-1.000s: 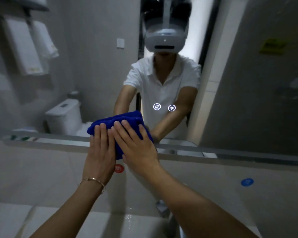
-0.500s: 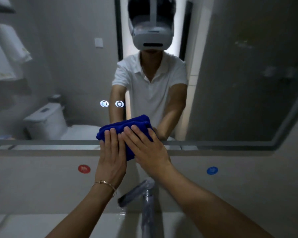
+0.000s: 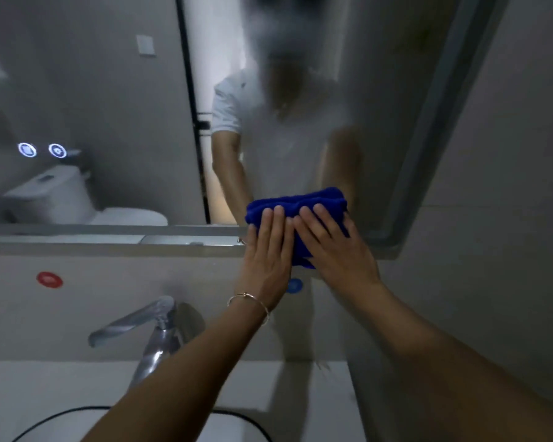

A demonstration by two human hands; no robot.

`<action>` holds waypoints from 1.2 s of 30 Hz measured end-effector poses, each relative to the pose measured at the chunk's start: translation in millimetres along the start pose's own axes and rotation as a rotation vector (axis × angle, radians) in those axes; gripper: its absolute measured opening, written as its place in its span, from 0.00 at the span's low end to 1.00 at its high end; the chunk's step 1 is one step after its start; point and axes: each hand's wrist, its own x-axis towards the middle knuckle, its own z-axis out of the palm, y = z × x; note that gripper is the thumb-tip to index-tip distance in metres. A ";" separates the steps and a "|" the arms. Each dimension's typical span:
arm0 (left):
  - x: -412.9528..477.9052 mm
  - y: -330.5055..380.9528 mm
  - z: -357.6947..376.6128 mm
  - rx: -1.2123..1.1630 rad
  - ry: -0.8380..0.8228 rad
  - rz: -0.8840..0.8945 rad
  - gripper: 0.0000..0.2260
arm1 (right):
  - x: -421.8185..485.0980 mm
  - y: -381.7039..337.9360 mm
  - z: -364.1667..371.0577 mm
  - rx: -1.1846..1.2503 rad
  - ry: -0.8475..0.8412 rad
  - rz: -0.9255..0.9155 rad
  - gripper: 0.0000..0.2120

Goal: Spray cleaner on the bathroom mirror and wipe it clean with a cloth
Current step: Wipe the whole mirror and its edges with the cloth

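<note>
A folded blue cloth (image 3: 300,202) lies flat against the bathroom mirror (image 3: 109,106), near its lower right corner. My left hand (image 3: 267,253) presses on the cloth with straight fingers; a thin bracelet circles that wrist. Beside it my right hand (image 3: 336,247) also presses flat on the cloth, fingers spread. The cloth's lower part hangs over the mirror's bottom frame. The glass above the cloth looks hazy and blurs the reflection of a person in a white shirt. No spray bottle is in view.
A chrome tap (image 3: 141,327) stands below left over a white basin (image 3: 243,422). A red dot (image 3: 49,279) and a blue dot (image 3: 295,285) mark the wall under the mirror. Two lit touch icons (image 3: 42,150) glow on the glass. A grey wall (image 3: 508,186) closes the right side.
Both hands have slid the cloth to the right along the mirror's lower edge, from near the middle to the lower right corner. The camera view followed rightward.
</note>
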 end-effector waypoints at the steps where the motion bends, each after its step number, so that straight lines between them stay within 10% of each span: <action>1: 7.2 15.7 3.4 0.013 -0.006 0.022 0.35 | -12.2 13.7 -1.6 -0.004 -0.020 0.021 0.38; 6: 37.5 75.2 13.7 0.138 -0.044 0.097 0.37 | -53.9 56.5 -11.4 0.028 -0.159 0.177 0.55; 15: 86.3 79.9 -27.9 0.238 -0.237 0.234 0.36 | -23.6 62.3 -42.8 0.207 -0.205 0.521 0.33; 25: 258.2 56.9 -130.1 0.236 0.044 0.098 0.28 | 141.3 179.6 -114.3 0.354 -0.026 0.541 0.29; 36: 100.4 24.4 -46.3 0.281 -0.064 0.234 0.33 | 33.5 54.1 -40.7 0.201 -0.133 0.441 0.37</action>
